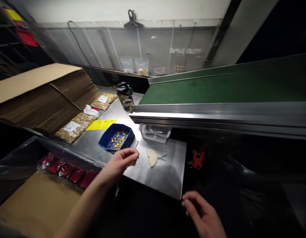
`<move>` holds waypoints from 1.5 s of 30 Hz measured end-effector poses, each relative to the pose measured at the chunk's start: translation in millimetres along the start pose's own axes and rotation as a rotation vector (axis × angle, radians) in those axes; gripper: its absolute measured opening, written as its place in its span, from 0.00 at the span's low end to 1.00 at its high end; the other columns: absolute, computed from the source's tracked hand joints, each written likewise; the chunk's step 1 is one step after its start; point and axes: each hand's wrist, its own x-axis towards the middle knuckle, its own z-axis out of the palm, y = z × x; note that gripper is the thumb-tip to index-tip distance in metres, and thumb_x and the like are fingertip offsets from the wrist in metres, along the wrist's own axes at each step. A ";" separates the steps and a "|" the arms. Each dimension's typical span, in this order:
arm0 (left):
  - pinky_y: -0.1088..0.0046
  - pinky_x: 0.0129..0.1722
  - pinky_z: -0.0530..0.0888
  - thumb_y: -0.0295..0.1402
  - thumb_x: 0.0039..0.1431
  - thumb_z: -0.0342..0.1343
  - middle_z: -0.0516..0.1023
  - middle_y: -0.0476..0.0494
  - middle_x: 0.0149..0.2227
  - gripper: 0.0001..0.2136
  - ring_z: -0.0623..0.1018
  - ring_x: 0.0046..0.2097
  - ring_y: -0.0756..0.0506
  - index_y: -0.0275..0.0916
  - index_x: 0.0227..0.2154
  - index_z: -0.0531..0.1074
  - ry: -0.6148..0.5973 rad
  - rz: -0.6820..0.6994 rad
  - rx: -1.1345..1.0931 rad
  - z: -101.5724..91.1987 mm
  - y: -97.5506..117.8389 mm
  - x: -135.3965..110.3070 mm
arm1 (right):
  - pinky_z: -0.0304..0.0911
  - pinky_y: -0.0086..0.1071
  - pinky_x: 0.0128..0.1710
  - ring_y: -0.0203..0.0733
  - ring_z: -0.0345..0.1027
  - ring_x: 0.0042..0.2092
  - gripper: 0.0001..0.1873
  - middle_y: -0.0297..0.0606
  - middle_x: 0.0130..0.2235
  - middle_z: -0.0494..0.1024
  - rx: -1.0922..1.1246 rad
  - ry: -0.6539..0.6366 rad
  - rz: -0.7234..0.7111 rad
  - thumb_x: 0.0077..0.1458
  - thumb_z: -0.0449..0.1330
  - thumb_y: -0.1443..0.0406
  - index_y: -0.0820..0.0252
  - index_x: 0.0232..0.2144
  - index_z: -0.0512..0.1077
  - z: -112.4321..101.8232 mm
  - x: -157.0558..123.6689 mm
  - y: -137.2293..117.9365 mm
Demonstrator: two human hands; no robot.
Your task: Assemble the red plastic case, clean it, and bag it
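My left hand (124,158) hovers over the metal table (165,180) beside a blue tray (103,142). Its thumb and fingers are pinched together; anything between them is too small to make out. Small gold-coloured pieces (118,140) lie scattered in the tray. Lower right, beyond the table's front corner, is my right hand (203,213). Its thumb and forefinger curl toward each other, their tips close together, and I cannot make out what they hold, if anything. Between the hands and farther back lie a cream half-round piece (152,157) and a small metal tool with two thin legs (162,158).
A green conveyor belt (192,89) slopes up to the right, with a clear plastic holder (155,133) under its edge. Left are stacked cardboard (44,109), bags of gold pieces (73,127), and an open carton (41,198) with red packets (68,170). A dark-lidded jar (124,94) stands behind.
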 end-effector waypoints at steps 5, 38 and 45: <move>0.79 0.35 0.67 0.39 0.56 0.70 0.69 0.47 0.33 0.12 0.68 0.34 0.52 0.36 0.34 0.77 -0.330 -0.202 -0.858 84.3 25.5 -52.4 | 0.68 0.26 0.43 0.36 0.73 0.41 0.10 0.36 0.42 0.78 0.010 -0.163 -0.343 0.63 0.62 0.62 0.56 0.46 0.76 17.3 22.1 -68.7; 0.78 0.33 0.65 0.39 0.64 0.64 0.69 0.47 0.32 0.10 0.64 0.32 0.52 0.35 0.37 0.77 -0.441 -0.238 -0.902 169.7 55.8 -74.6 | 0.67 0.26 0.38 0.33 0.71 0.38 0.03 0.32 0.37 0.76 0.211 0.125 -0.281 0.61 0.67 0.62 0.52 0.37 0.80 -25.2 -14.2 -26.6; 0.81 0.27 0.62 0.38 0.59 0.69 0.64 0.51 0.29 0.13 0.57 0.27 0.56 0.32 0.38 0.79 -0.453 -0.423 -1.091 183.5 50.2 -77.2 | 0.65 0.30 0.43 0.35 0.68 0.41 0.05 0.33 0.37 0.75 -0.175 0.251 -0.519 0.63 0.65 0.65 0.50 0.40 0.81 -23.0 -7.4 -27.9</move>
